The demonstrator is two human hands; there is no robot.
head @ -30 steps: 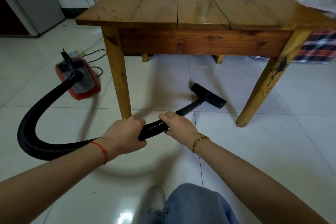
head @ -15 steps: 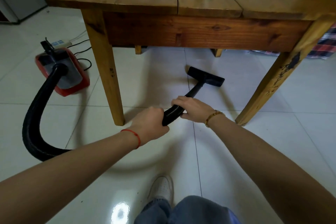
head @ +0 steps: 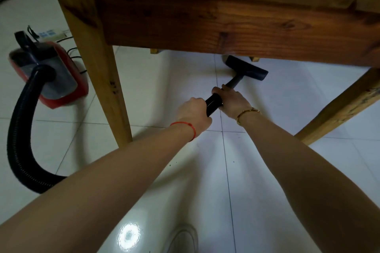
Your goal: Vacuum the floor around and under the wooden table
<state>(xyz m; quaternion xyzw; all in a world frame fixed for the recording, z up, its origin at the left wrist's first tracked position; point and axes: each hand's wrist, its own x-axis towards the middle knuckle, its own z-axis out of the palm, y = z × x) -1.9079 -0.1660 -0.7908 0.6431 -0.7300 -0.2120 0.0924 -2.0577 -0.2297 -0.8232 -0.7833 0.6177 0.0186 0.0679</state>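
Currently the vacuum hose (head: 213,103) is being clenched by both hands, the left hand (head: 192,114) behind and the right hand (head: 231,99) in front, just beside each other on the ribbed end. Such a two-handed grip is probably being used so that the short rigid tube can be steered low and kept flat to the tiles. The black nozzle (head: 247,69) is being pressed onto the white tiled floor (head: 267,170) beneath the wooden table (head: 205,24), between the near left leg (head: 102,80) and the near right leg (head: 339,107); its far edge is being hidden by the apron below the tabletop. Both arms are being held outstretched, presumably for reach under the apron. The red vacuum body (head: 53,76) is being left outside the left leg, with the hose looped wide, likely as slack. Dark specks (head: 171,164) are being noted on the tiles nearer the person, so that patch is judged not yet done.
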